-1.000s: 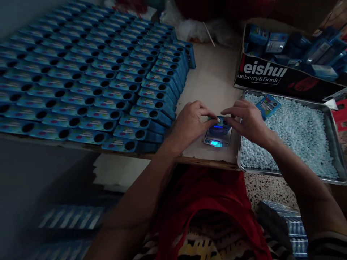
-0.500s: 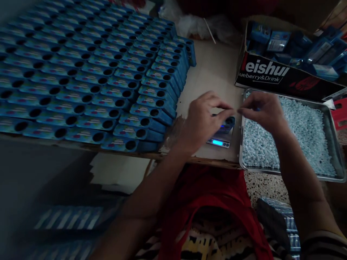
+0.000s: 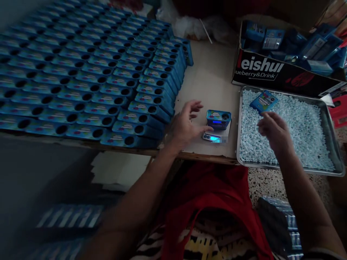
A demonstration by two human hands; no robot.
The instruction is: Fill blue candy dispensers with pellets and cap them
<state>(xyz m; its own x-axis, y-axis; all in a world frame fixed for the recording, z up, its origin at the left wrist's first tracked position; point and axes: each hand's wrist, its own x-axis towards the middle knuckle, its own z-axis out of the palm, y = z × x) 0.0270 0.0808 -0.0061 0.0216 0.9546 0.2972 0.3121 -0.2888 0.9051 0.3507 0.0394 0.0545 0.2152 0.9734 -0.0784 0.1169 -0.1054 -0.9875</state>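
Note:
A small blue box [image 3: 218,119] with a dark round hole in its top stands on a compact digital scale [image 3: 215,138] with a lit display. My left hand [image 3: 187,126] is just left of it, fingers spread, with the thumb near the box's lower left edge. Over the metal tray [image 3: 239,144] of small pale-blue pellets [image 3: 306,133] hangs my right hand [image 3: 276,131], its fingers curled together. Whatever they hold, if anything, is hidden. Just beyond its fingertips, a flat blue printed packet [image 3: 263,102] lies on the pellets.
Rows of upright blue boxes [image 3: 108,97] with round holes cover the left of the table. Behind the tray stands a black carton [image 3: 271,74] full of blue packs. Clear plastic [image 3: 187,25] lies at the back. Stacked blue packs [image 3: 294,224] stand low on the right.
My hands have parted from above the scale. The left has drawn back left and opened; the right has moved down over the tray, uncovering the blue packet. The box on the scale is now in plain sight.

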